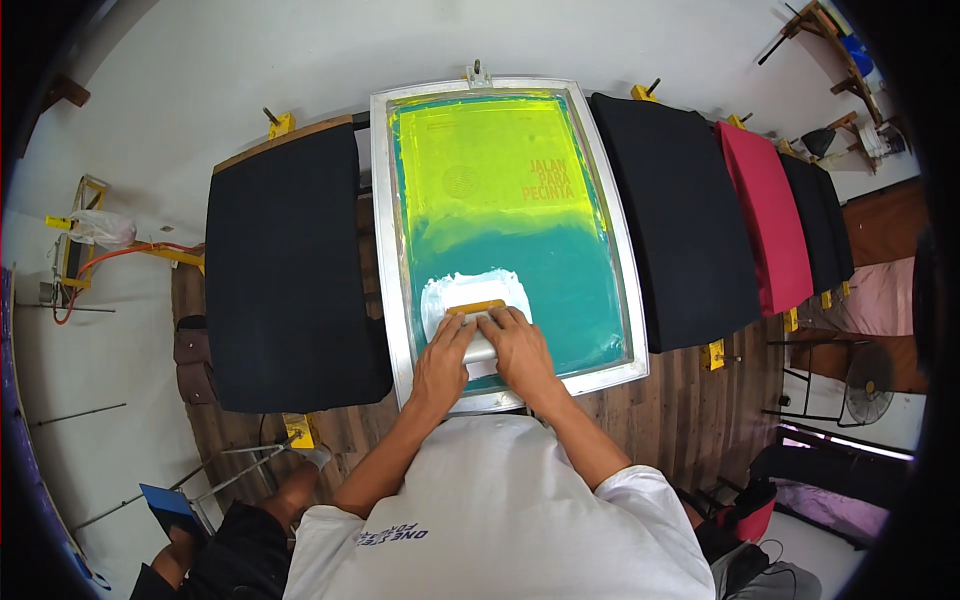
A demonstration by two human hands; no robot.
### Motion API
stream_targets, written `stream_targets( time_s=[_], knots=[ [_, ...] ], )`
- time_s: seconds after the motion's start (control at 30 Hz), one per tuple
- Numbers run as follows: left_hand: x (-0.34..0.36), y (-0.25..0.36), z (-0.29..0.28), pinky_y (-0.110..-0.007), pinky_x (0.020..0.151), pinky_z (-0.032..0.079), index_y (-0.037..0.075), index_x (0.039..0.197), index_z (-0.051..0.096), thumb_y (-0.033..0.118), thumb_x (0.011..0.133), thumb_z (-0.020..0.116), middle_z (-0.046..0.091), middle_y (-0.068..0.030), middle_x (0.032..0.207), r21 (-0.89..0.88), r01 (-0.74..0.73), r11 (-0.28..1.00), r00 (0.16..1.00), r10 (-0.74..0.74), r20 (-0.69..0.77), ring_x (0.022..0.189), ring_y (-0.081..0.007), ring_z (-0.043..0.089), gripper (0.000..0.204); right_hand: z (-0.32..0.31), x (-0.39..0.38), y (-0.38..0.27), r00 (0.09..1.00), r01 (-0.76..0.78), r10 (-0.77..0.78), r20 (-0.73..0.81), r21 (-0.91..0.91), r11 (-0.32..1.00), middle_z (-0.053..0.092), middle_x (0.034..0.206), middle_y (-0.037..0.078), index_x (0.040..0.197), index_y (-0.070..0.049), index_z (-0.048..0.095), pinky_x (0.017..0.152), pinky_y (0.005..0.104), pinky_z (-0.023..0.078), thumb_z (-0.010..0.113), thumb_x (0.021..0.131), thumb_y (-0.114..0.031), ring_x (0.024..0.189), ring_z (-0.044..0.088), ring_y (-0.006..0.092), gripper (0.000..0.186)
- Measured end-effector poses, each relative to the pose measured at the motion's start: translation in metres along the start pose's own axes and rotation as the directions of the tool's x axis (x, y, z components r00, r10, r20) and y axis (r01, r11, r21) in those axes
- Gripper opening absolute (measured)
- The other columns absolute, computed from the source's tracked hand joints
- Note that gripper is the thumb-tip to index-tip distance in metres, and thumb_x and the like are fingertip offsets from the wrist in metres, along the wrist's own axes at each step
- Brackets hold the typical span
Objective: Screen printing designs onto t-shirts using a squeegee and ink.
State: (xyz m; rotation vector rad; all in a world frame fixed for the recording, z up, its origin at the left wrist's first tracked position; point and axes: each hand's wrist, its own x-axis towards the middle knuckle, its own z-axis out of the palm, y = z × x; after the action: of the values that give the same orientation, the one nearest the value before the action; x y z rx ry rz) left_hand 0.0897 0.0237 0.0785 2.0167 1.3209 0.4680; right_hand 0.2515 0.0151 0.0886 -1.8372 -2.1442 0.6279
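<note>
A screen-printing frame [633,290] with a silver metal rim lies in front of me. Its mesh is yellow-green at the far part and teal at the near part, with a printed design toward the far right. On the near part sits a pool of thick white ink [437,293]. Both hands grip a squeegee [482,348] with a pale handle and an orange-yellow edge, set in the ink. My left hand [441,366] closes on its left side, my right hand [522,352] on its right. The thumbs meet near the middle.
Black fabric-covered boards flank the frame, one on the left [290,270] and one on the right [675,225]. Farther right stands a pink board [765,220]. Yellow brackets [298,431] hold the boards. Another person's hand [178,552] is at the lower left, near a blue panel [168,506]. A fan [868,384] stands right.
</note>
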Motion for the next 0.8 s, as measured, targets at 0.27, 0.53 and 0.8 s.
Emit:
stream_targets(
  time_s=[0.27,0.53,0.8],
  knots=[
    [-0.001,0.001,0.003,-0.042,0.113,0.038,-0.003,0.132,0.057,-0.021,0.067,0.058,0.05,-0.0241,0.143,-0.019,-0.009,1.0,0.999,0.008,-0.047,0.137,-0.0392,0.043,0.068,0.002,-0.002,0.002,0.996,0.04,-0.042,-0.083,-0.019,0.999,0.06,0.129,0.017,0.124,-0.004,0.063,0.09,0.0453,0.051,0.058,0.073,0.01,0.124,0.053,0.0351,0.053],
    [-0.003,0.005,0.001,-0.043,0.114,0.037,-0.001,0.131,0.058,-0.02,0.067,0.058,0.051,-0.0223,0.142,0.006,-0.035,0.999,0.995,0.035,-0.09,0.137,-0.038,0.044,0.068,-0.005,-0.003,-0.002,0.996,0.05,-0.05,-0.074,-0.009,0.999,0.06,0.129,0.018,0.124,-0.002,0.062,0.09,0.045,0.052,0.06,0.071,0.01,0.123,0.054,0.0365,0.054],
    [-0.008,0.007,-0.001,-0.056,0.116,0.029,0.002,0.132,0.059,-0.018,0.067,0.059,0.053,-0.0196,0.142,0.062,0.005,0.998,1.0,-0.004,-0.015,0.138,-0.0348,0.044,0.068,-0.013,-0.006,-0.007,1.0,0.02,-0.02,-0.003,-0.02,1.0,0.06,0.129,0.017,0.124,-0.004,0.062,0.089,0.0463,0.05,0.059,0.074,0.009,0.124,0.053,0.0346,0.051]
  ],
)
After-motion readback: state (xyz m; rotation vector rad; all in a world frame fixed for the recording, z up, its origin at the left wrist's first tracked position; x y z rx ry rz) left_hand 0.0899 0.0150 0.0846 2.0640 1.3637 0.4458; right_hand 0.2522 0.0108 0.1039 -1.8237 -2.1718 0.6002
